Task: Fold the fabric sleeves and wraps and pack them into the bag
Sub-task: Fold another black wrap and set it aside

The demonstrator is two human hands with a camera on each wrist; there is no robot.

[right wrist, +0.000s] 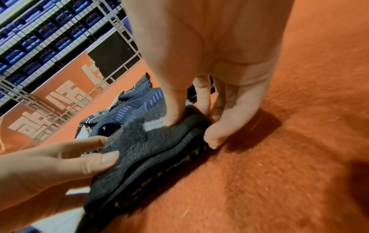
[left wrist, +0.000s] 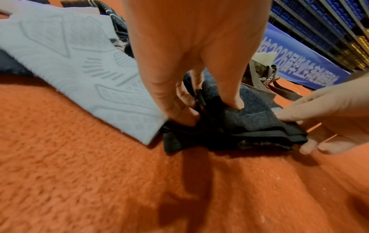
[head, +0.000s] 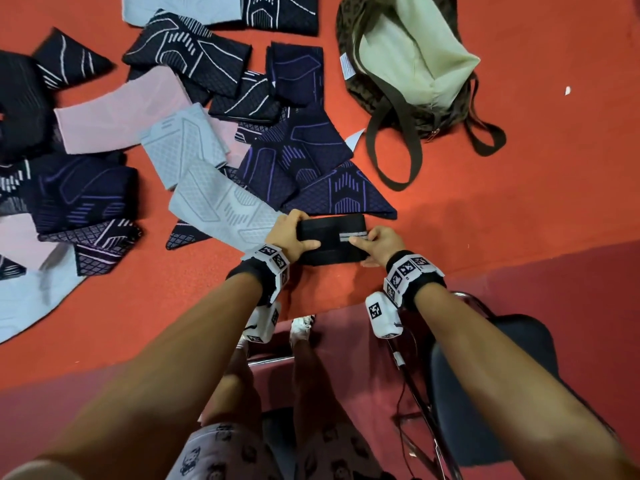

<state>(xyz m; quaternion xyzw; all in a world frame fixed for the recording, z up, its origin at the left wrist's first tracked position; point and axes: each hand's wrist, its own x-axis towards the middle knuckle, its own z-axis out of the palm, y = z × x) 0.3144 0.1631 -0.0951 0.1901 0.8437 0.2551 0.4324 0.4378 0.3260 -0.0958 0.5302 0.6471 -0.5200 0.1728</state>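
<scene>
A folded black wrap (head: 330, 239) with a short grey strip on top lies near the front edge of the red felt surface (head: 485, 209). My left hand (head: 291, 233) pinches its left end, thumb on top and fingers tucked at the edge. My right hand (head: 377, 242) pinches the right end, thumb on the grey strip. In the left wrist view, the left hand (left wrist: 207, 110) presses into the wrap (left wrist: 249, 126). In the right wrist view, the right hand (right wrist: 194, 129) holds the stacked layers of the wrap (right wrist: 149, 149). The open bag (head: 408, 64), brown with a pale green lining, lies at the back right.
Several loose sleeves in dark navy, pink and pale blue are spread over the left half; one pale blue sleeve (head: 225, 206) touches my left hand. The surface's front edge (head: 346, 306) runs just below my wrists. A dark chair (head: 502, 375) stands at the lower right.
</scene>
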